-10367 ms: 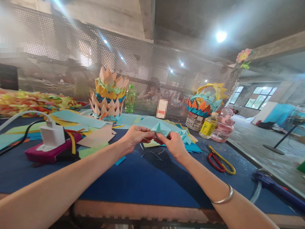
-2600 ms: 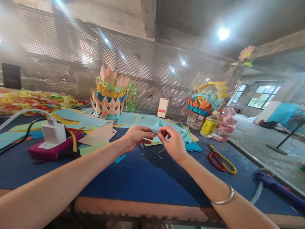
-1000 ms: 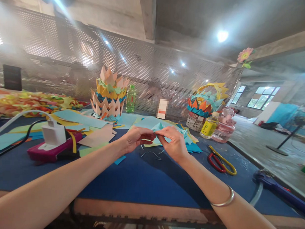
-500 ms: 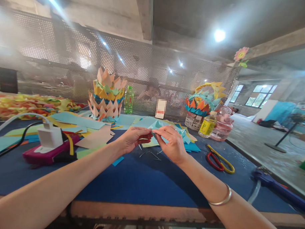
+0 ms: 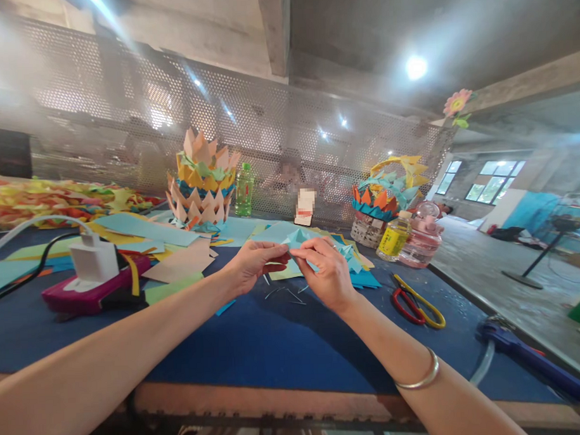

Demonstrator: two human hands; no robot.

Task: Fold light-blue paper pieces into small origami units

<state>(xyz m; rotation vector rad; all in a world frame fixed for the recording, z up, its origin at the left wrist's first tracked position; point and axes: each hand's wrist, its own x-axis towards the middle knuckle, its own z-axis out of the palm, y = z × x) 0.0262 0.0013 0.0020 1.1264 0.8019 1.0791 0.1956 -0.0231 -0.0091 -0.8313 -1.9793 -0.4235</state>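
My left hand (image 5: 254, 264) and my right hand (image 5: 326, 270) meet above the middle of the blue table. Between their fingertips they pinch a small folded piece of light blue paper (image 5: 296, 238). Both hands are closed, thumbs against fingers. Behind the right hand lie more folded light blue pieces (image 5: 352, 258) and a darker blue sheet (image 5: 366, 279). Several thin pale strips (image 5: 287, 292) rest on the table just below the hands.
Red-and-yellow scissors (image 5: 417, 305) and a blue glue gun (image 5: 506, 340) lie right. A magenta power strip (image 5: 83, 291) is left, by coloured sheets (image 5: 177, 262). Behind stand a paper-petal stack (image 5: 206, 182), green bottle (image 5: 244, 190), paper basket (image 5: 371, 224), yellow-labelled bottle (image 5: 394, 238) and pink jar (image 5: 421, 238).
The hands keep their grip in nearly the same place. The view has shifted very slightly, and the fingertips have moved a little on the folded paper.
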